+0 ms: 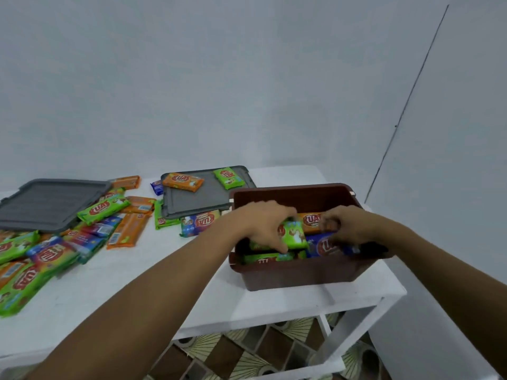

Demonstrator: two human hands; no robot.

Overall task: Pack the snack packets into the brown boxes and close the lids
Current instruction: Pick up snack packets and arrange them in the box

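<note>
A brown box (299,275) stands open at the right end of the white table (153,281). Both my hands are inside it. My left hand (263,220) grips a green snack packet (295,234) held over the packets lying in the box. My right hand (348,224) presses on an orange packet (311,222), with a blue packet (323,246) just below it. More green packets (263,257) lie along the box's near wall. Several loose packets (55,250) in green, orange and blue are heaped on the left of the table.
Two grey lids rest on the table: one at the far left (49,204), one in the middle (203,196) with an orange packet (182,181) and a green packet (229,177) on it. A grey wall rises behind. Patterned floor tiles (247,352) show under the table.
</note>
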